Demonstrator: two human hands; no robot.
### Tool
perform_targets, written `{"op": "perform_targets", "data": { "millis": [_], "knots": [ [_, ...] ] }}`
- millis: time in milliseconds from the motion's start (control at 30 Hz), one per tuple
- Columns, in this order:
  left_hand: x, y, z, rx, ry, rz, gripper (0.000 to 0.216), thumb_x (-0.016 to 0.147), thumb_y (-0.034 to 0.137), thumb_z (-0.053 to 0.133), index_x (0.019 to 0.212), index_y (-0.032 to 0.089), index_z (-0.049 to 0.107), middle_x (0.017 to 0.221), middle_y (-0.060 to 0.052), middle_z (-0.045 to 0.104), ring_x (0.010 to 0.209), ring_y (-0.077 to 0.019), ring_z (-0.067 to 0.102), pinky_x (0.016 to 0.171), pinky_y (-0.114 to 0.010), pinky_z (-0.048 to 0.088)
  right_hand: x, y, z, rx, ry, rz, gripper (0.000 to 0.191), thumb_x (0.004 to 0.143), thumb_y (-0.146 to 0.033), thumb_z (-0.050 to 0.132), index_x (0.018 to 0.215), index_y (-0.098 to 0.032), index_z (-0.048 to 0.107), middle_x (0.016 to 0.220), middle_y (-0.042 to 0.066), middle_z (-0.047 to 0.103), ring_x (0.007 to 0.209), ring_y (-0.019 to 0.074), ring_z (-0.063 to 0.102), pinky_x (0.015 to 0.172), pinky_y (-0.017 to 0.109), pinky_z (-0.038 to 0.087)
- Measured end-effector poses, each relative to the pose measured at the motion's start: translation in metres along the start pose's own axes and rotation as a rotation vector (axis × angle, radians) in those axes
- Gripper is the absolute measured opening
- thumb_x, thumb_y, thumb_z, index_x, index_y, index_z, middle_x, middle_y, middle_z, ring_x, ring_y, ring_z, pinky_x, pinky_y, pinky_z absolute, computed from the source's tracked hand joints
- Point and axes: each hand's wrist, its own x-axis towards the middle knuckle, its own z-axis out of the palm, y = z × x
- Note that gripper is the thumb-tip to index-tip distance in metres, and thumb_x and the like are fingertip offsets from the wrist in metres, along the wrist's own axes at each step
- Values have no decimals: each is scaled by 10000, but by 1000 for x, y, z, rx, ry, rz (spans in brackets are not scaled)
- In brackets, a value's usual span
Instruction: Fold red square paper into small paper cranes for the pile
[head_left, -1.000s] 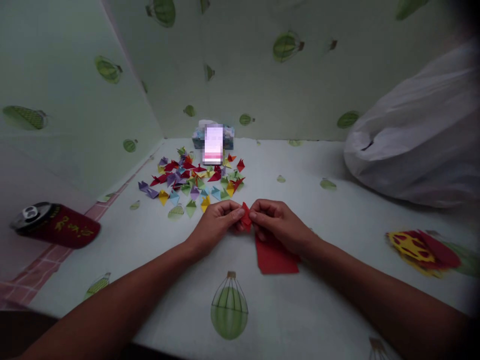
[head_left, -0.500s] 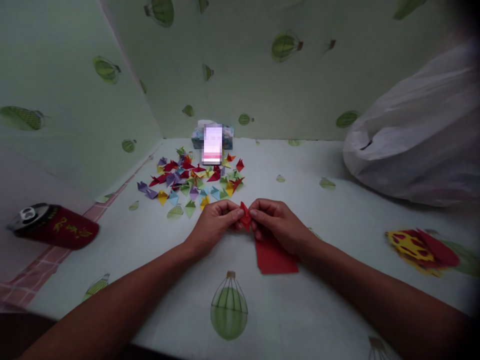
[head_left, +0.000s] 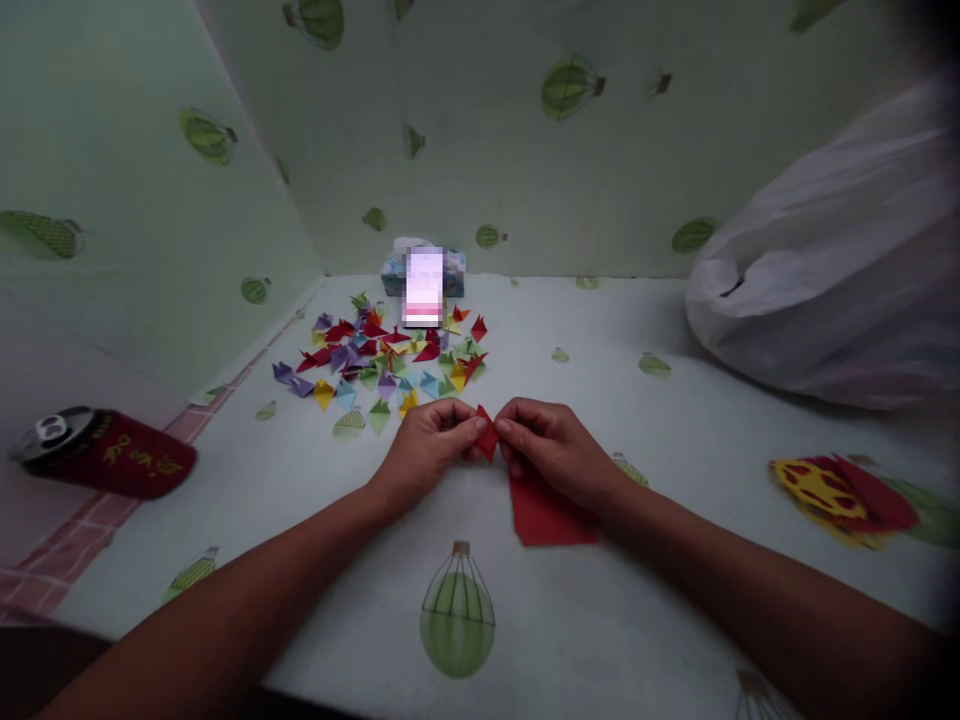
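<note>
Inward from the desk's [head_left: 360,600] near edge, the left hand [head_left: 439,432] and right hand [head_left: 547,440] pinched folded red paper [head_left: 487,437], seemingly light, crisp, easily crushed, best held by its corners.

Near the frame's centre, your left hand [head_left: 429,440] and right hand [head_left: 559,447] pinch a small folded red piece [head_left: 487,436] between them; a flat red sheet [head_left: 551,518] shows below your right hand. Coloured paper folds [head_left: 386,385] spread left of centre, beneath a bright blurred screen [head_left: 424,283]. A red can [head_left: 142,462] is at left, a white bag [head_left: 825,290] at right.
</note>
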Motion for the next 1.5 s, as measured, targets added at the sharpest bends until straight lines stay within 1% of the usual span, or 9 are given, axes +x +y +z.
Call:
{"op": "perform_targets", "data": {
  "millis": [100,300,433,533,633,833,1033,1267,1500],
  "knots": [
    [1,-3,-1,-42,-1,9,177,790,301,715,726,147,656,592,24,640,546,-83,539,582,-209,439,0,2,0,74,-14,23,204,890,-327,556,746,-184,548,579,-41,553,486,98,499,509,242,387],
    [1,-12,-2,-159,-58,-28,168,793,307,737,837,158,672,677,15,687,641,-97,625,673,-218,490,3,8,-1,58,60,-17,166,903,-314,552,789,-194,550,568,-39,558,495,110,507,526,256,400],
    [0,-10,-1,-149,-37,-36,173,778,291,748,837,152,665,701,4,689,642,-106,633,679,-235,499,1,10,0,-84,131,-119,41,893,-244,571,895,-203,567,619,-41,557,551,120,499,558,266,385],
    [0,-7,0,-148,-37,-41,187,786,317,738,830,147,675,695,1,679,631,-106,624,678,-241,505,-1,11,2,-224,184,-202,51,887,-204,583,938,-210,575,642,-41,554,582,123,486,581,271,372],
    [0,-6,0,-187,-59,-47,215,806,356,718,831,145,679,717,-8,681,651,-108,624,695,-246,519,-1,11,3,-254,205,-221,51,893,-201,582,940,-211,567,645,-41,551,578,122,478,574,271,363],
    [0,-7,1,-217,-82,-48,248,800,377,726,851,139,678,786,-10,673,674,-104,627,720,-253,533,-2,10,3,-193,205,-214,22,893,-196,572,896,-206,552,668,-36,549,594,120,479,578,267,372],
    [-1,-7,1,-200,-80,-54,254,809,385,722,839,137,677,747,-10,664,665,-107,628,710,-248,533,-2,10,3,-152,184,-185,71,899,-212,558,830,-200,549,660,-24,565,583,120,481,571,271,374],
    [0,-9,1,-224,-97,-25,222,805,362,730,871,154,690,774,-11,690,659,-108,635,721,-256,529,0,9,3,-6,151,-101,104,898,-271,566,824,-204,537,591,-39,554,525,116,494,538,269,384],
    [-1,-5,0,-135,-95,29,187,787,314,734,852,150,671,722,-2,668,643,-115,626,695,-259,515,0,7,4,108,95,-49,118,893,-290,576,830,-204,526,590,-47,555,484,107,505,504,261,393]
  ]
}}
